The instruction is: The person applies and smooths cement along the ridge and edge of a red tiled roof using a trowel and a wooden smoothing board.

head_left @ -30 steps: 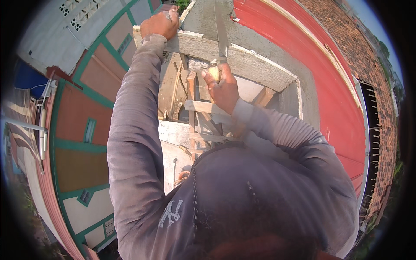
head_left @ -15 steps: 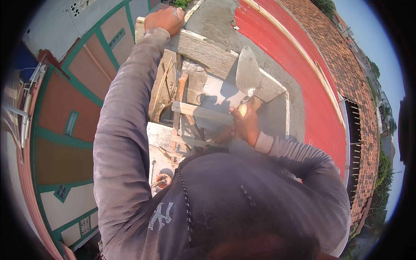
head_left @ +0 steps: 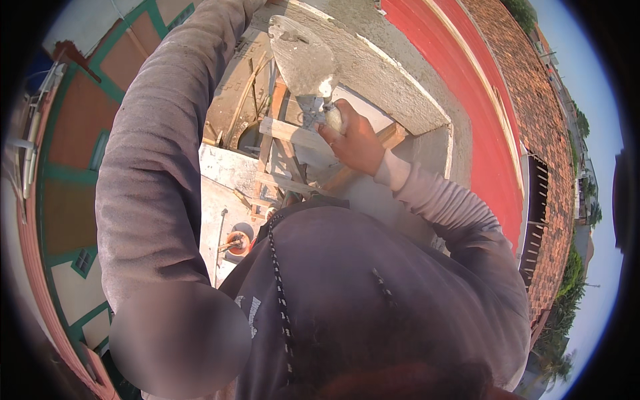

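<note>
A pointed trowel (head_left: 301, 61) with grey mortar smeared on its blade is gripped in my right hand (head_left: 360, 141). My fingers wrap round its pale handle, and the blade points up and to the left. Beside the blade runs the rough, mortar-coated wall top (head_left: 383, 70) with a pale edge; whether the two touch I cannot tell. My left arm (head_left: 157, 153) stretches far forward past the upper edge of the picture, so my left hand is out of sight.
Below me stands a wooden frame (head_left: 293, 133) of planks and posts. An orange bucket (head_left: 237, 243) sits on the pale floor far down. Red metal roofing (head_left: 453, 73) and a tiled roof (head_left: 513, 67) lie to the right; a green-trimmed building (head_left: 73, 153) rises on the left.
My right hand has carried the trowel leftward and up, nearer the wall's left part. My left hand, closed on the wall's corner before, has passed out of the picture at the top.
</note>
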Available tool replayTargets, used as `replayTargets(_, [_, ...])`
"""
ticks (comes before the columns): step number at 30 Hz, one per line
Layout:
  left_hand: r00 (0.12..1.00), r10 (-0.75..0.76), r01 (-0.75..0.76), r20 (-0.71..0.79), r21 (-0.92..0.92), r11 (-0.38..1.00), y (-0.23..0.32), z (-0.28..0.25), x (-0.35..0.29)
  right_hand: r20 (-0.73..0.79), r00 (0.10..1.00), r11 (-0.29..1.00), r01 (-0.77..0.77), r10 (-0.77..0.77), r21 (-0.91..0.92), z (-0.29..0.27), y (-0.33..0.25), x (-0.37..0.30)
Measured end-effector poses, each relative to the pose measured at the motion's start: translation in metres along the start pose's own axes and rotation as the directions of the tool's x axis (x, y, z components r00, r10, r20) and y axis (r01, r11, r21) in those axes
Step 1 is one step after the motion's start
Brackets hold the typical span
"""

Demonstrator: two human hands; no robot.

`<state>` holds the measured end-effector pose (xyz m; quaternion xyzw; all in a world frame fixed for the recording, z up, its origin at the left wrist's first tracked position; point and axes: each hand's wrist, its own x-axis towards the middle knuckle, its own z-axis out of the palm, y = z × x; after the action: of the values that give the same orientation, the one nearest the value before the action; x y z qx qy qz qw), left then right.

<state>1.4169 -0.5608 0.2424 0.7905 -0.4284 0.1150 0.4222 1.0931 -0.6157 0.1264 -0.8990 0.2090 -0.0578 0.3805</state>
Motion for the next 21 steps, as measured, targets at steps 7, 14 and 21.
replayTargets(7, [0.998,0.000,-0.022,0.063,0.348,0.937,-0.009,0.016,0.019,0.337,0.933,0.954,-0.023,0.129,-0.299,0.005,0.026,-0.023])
replayTargets(14, [0.978,-0.105,-0.004,0.179,0.523,0.853,-0.012,0.021,0.033,0.387,0.905,0.983,0.186,-0.176,0.013,-0.107,0.012,-0.052])
replayTargets(21, [0.951,0.030,-0.164,0.306,0.422,0.892,0.000,0.022,0.026,-0.170,0.976,0.985,-0.149,0.133,-0.087,-0.234,0.038,-0.103])
